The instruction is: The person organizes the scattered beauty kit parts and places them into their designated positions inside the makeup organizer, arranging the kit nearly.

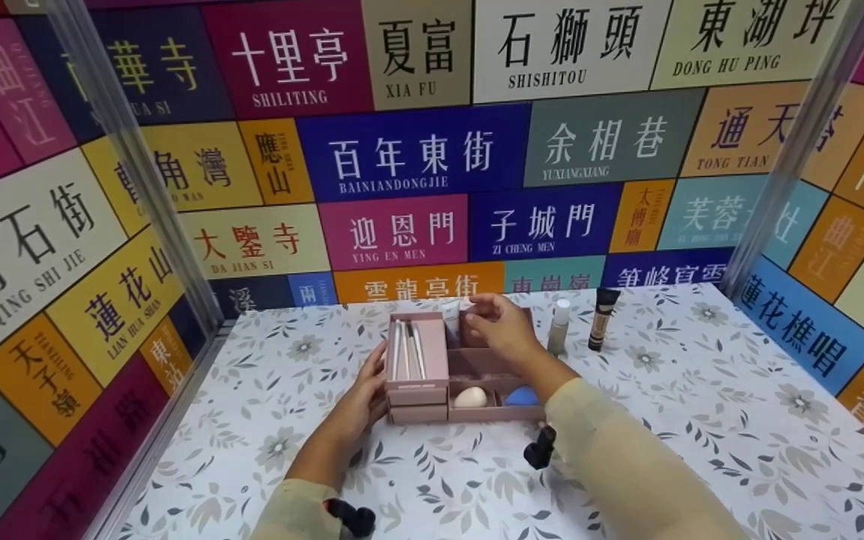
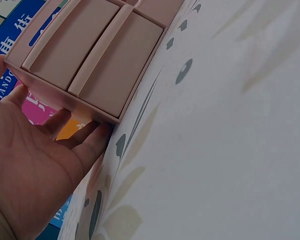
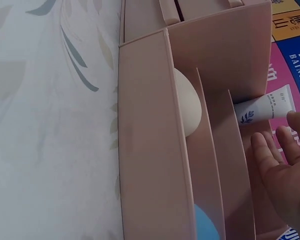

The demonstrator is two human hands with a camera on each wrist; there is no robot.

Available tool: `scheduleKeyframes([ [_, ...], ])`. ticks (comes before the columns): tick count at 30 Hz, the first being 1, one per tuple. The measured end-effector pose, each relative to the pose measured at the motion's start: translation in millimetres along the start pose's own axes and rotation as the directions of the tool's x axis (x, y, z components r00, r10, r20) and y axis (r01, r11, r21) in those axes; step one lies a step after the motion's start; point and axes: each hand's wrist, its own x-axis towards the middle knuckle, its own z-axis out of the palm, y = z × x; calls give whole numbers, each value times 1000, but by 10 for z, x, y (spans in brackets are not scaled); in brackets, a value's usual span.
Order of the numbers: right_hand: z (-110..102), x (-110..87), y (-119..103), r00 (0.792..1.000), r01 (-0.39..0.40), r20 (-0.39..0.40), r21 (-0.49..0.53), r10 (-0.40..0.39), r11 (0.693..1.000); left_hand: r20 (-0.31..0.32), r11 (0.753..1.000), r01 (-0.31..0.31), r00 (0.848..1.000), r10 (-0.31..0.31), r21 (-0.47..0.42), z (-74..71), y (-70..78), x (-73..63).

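Note:
A pink desktop organizer [image 1: 419, 415] with drawers stands on the table. My left hand [image 1: 361, 397] rests against its left side, and in the left wrist view the fingers [image 2: 92, 142] spread along that side wall. My right hand [image 1: 503, 330] is over the back compartment, fingers loosely bent with nothing between them in the right wrist view. A white tube [image 3: 267, 107] with a blue leaf print stands in that compartment, close to the right thumb. A cream makeup sponge [image 1: 470, 397] and a blue sponge [image 1: 522, 397] sit in the front compartments.
Several slim brushes or pencils [image 1: 409, 349] lie in the organizer's top left tray. Right of the organizer stand a white-capped bottle [image 1: 559, 328] and a black-capped tube [image 1: 603, 320]. A leaf-patterned cloth [image 1: 267, 427] covers the table, with sign-printed walls [image 1: 417, 150] around it.

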Motion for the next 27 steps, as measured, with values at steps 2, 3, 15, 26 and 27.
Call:
scheduleKeyframes([
  [2, -48, -24, -14, 1000, 1, 0, 13, -1, 1000, -3, 1000, 3, 1000, -3, -5, -2, 0, 3],
  [3, -74, -37, -23, 1000, 0, -1, 13, 0, 1000, -3, 1000, 4, 1000, -5, -7, -2, 0, 4],
  [15, -475, -233, -117, 1000, -7, -11, 0, 7, 1000, -22, 1000, 26, 999, -26, -11, 12, -2, -5],
  [26, -1031, -435, -34, 999, 9, -43, -20, -10, 1000, -12, 1000, 2, 1000, -2, -21, 25, 9, -10],
  [27, -1091, -454, -14, 999, 10, -53, -23, -11, 1000, -10, 1000, -3, 1000, 3, -23, 31, 9, -7],
])
